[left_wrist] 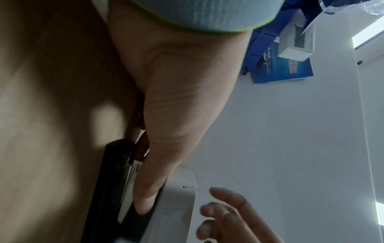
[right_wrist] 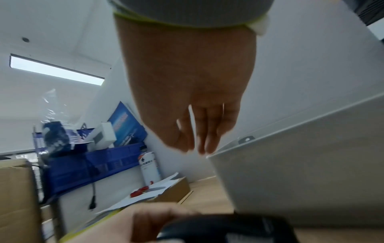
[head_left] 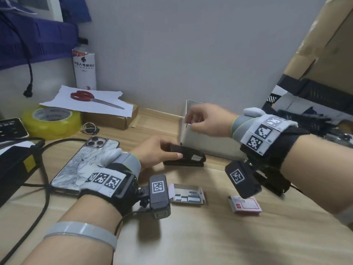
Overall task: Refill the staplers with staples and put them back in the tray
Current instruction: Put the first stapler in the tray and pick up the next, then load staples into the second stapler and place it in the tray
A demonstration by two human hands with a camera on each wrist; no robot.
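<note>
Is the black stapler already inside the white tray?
No. In the head view the black stapler rests on the wooden table in front of the white tray, gripped by the left hand.

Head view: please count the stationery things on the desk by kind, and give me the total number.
Staplers: 1, black stapler, gripped by the left hand
Staple boxes: 2, open box and red-and-white box
Scissors: 1, red-handled scissors
Tape rolls: 1, yellow tape roll
Total: 5
The right hand hovers at the white tray; whether it pinches anything is unclear.
</note>
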